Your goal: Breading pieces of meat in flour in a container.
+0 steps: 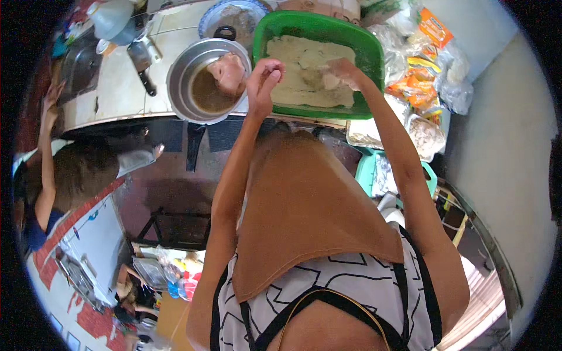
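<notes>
A green plastic basin point(318, 113) holds a bed of pale flour-like powder point(303, 94). My right hand point(344, 73) reaches into it, fingertips coated in the powder and down at its surface. Whether they grip a piece there cannot be made out. Over the basin's left rim, my left hand point(263, 85) hangs with its fingers curled in and nothing visible in them. Just left of it stands a round metal pot point(178, 87) with brown liquid point(206, 96) inside. A raw chicken piece point(227, 72) lies in the pot, partly out of the liquid.
A cleaver point(141, 66) lies on the tiled counter point(120, 96), left of the pot. Behind are a blue-rimmed plate point(210, 11) and a plastic jug point(112, 22). Plastic bags and orange packets point(417, 90) crowd the right. Another person's arm point(46, 153) is at far left.
</notes>
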`<action>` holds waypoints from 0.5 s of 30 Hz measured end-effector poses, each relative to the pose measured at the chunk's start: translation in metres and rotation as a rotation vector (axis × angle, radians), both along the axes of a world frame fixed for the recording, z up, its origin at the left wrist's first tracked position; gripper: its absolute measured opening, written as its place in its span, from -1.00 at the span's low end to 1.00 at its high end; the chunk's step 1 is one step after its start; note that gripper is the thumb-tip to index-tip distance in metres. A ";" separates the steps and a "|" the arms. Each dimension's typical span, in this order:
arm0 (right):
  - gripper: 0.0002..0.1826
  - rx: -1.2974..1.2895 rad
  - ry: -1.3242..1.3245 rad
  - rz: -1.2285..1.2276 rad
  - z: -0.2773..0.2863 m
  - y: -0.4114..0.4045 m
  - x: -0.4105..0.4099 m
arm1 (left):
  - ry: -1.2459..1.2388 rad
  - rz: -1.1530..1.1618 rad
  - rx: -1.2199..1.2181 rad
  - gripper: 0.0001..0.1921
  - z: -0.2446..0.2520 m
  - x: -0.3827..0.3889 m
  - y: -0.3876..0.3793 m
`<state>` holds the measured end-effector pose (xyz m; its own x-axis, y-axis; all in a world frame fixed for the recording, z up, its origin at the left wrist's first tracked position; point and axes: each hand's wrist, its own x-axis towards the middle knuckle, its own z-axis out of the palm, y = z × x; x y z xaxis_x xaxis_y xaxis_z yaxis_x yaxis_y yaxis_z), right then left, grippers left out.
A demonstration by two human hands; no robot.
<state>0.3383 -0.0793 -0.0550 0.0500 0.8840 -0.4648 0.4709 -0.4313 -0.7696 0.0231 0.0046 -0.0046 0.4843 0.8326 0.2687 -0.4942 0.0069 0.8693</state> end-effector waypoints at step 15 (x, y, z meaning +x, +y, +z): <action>-0.54 -0.008 0.690 -0.693 0.092 -0.005 -0.080 | -0.044 -0.163 0.006 -0.73 -0.001 -0.018 0.010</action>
